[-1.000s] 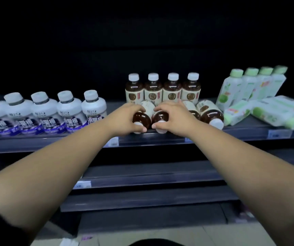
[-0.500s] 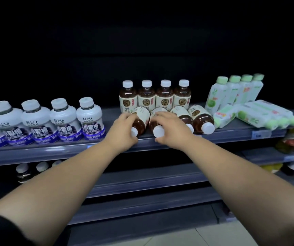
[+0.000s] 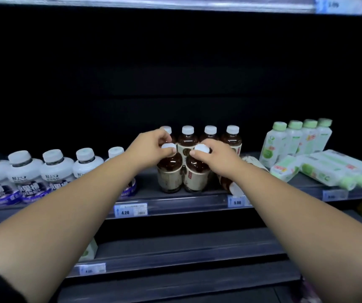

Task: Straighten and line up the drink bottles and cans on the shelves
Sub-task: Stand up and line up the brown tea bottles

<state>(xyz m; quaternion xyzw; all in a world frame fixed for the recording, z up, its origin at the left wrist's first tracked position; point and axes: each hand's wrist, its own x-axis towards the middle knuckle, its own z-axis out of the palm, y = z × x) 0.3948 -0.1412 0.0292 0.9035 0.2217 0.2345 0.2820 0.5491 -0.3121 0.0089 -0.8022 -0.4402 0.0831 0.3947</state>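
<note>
On the shelf (image 3: 186,201), six brown tea bottles were counted standing up: four in the far row (image 3: 187,139) and two in front of it. Two more brown bottles (image 3: 228,183) were seen lying on their sides just to the right, partly hidden by the right arm. Five round white bottles (image 3: 53,169) were lined up on the left. Four green-capped bottles (image 3: 293,138) were stood at the back on the right. About four more green-capped ones (image 3: 319,171) were laid down near them, though that count could not be made sure. The left front bottle (image 3: 169,173) was found right under the left hand (image 3: 151,147), and its white cap was pinched by the thumb and fingers. The right front bottle (image 3: 196,176) was found under the right hand (image 3: 217,159), and its cap was gripped by curled fingers. The two front bottles were touching side by side, near the shelf's front edge. Half a second before, these two bottles had been lying down with their caps pointed at the near edge; now they were stood upright.
</note>
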